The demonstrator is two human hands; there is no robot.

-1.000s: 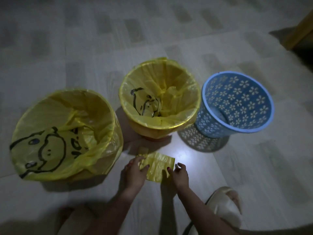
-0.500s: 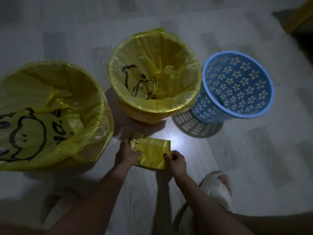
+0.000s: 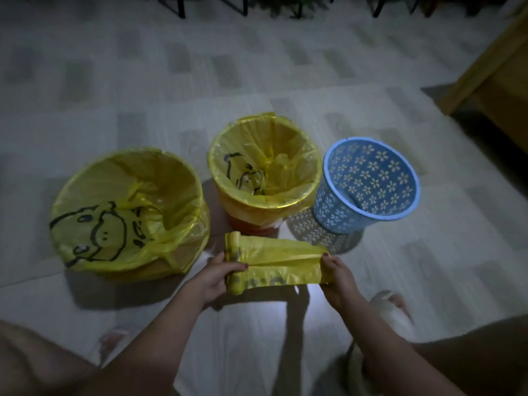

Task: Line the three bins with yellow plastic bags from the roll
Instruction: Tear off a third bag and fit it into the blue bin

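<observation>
Three bins stand in a row on the pale tiled floor [image 3: 285,67]. The left bin [image 3: 183,252], the widest, is lined with a yellow bag [image 3: 94,235] printed with a black cartoon face; no lettering on it can be read. The middle bin [image 3: 251,227] also wears a yellow liner [image 3: 285,155] with a partly crumpled black drawing inside. The blue perforated bin [image 3: 343,215], patterned with small flower cut-outs, stands unlined at the right, just beside the middle one.

In front of the bins, the roll of yellow bags [image 3: 233,247] is held above the floor with a stretch of bag [image 3: 280,261] pulled out sideways; dark print on it is too blurred to read. The left hand [image 3: 214,277] is curled around the roll, thumb across its front. The right hand [image 3: 338,277] pinches the free end of the bag between thumb and fingers.
</observation>
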